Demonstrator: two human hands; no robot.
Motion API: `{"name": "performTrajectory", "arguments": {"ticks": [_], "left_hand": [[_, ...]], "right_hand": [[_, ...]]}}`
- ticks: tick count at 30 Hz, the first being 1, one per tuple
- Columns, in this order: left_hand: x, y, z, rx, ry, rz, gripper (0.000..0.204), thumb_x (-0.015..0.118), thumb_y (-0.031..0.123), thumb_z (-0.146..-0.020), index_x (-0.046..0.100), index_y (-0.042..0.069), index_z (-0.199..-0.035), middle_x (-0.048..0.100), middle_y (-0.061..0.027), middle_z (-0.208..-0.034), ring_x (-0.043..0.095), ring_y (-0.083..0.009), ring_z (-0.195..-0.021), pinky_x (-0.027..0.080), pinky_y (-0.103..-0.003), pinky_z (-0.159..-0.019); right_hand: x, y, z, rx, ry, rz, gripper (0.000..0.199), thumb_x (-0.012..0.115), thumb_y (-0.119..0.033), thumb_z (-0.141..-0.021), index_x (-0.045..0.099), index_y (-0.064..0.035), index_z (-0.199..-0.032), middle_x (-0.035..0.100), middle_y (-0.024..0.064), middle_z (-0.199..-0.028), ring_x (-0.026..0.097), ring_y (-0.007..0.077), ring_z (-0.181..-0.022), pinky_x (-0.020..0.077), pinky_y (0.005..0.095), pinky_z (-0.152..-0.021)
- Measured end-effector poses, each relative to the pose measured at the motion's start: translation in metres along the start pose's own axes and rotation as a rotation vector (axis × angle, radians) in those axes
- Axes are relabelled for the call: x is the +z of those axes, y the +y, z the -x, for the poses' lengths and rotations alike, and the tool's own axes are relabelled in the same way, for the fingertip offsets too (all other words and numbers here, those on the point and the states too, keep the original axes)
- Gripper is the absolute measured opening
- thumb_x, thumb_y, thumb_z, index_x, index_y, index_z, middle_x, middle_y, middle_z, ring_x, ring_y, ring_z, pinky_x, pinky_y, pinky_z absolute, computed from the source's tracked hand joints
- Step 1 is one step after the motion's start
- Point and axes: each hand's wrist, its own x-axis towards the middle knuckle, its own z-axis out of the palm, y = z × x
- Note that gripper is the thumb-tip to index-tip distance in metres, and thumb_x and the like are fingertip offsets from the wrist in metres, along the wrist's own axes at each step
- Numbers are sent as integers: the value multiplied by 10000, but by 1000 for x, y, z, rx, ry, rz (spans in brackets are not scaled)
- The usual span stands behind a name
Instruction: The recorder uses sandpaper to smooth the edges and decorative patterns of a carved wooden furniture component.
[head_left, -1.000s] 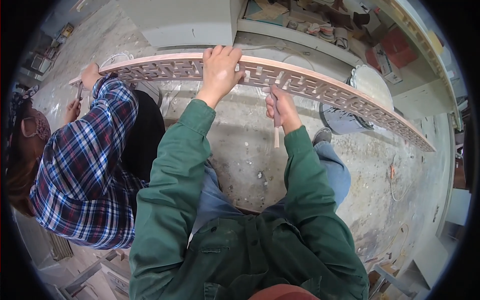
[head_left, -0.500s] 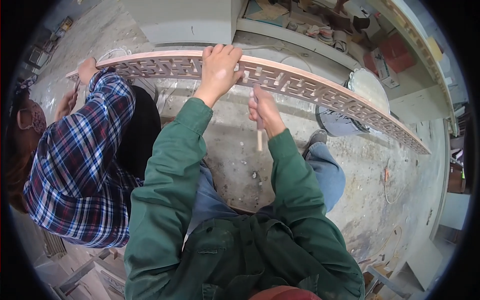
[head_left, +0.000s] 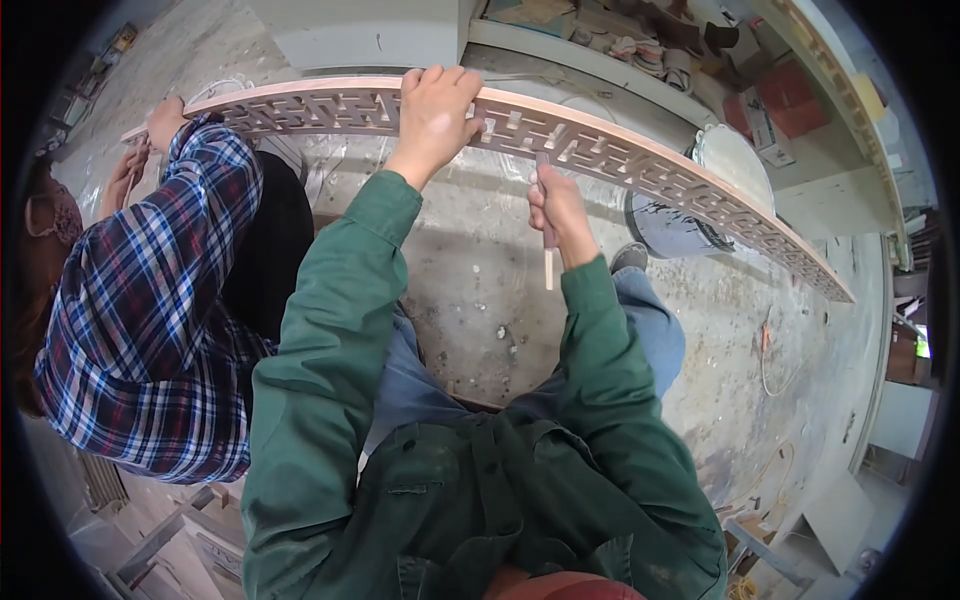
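A long, narrow wooden lattice panel [head_left: 566, 118] with geometric cut-outs stretches across in front of me, its pinkish edge upward. My left hand [head_left: 436, 120] is closed over that edge near the middle, fingers on the far side and thumb near the cut-outs. My right hand [head_left: 563, 208] is wrapped round what looks like a sanding stick [head_left: 548, 268], a pale wooden strip with a brown-grey wrap. It stands nearly upright, its top end by the panel's near lower edge; whether they touch I cannot tell.
To my left, a person in a plaid shirt [head_left: 165, 310] has one hand [head_left: 166, 122] at the panel's left end. A splattered bucket with a whitish lid [head_left: 735, 165] is behind the panel at right. Beyond are a pale cabinet [head_left: 365, 35] and a cluttered shelf [head_left: 640, 50].
My right hand and the stick have moved to the right along the panel. My left hand keeps its grip on the edge. The whole view has shifted slightly.
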Motion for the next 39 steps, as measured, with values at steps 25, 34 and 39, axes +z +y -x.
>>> {"name": "performTrajectory", "arguments": {"ticks": [25,34,39], "left_hand": [[10,-3,-2,17,77,44,303,749,146,-627,566,133,-868,554,-19,-837,535,-239,-868,361,-401,-803],[7,1,-3,3,37,35,372,795,177,-579,565,131,-867,558,-20,-853,533,-238,-892,361,-399,-820],[5,0,-4,6,41,35,397,810,189,-551,558,131,-853,554,-19,-844,533,-239,-885,360,-398,-813]], "right_hand": [[28,-15,15,52,-225,-44,305,411,-333,-997,501,-61,-892,445,4,-564,362,107,-325,323,258,-318],[47,-19,13,-73,-157,228,366,374,-377,-1009,535,-49,-978,436,-12,-550,347,81,-309,304,231,-300],[44,-16,18,-123,-119,330,302,413,-353,-999,522,-72,-1013,444,-12,-563,352,82,-334,297,232,-305]]}}
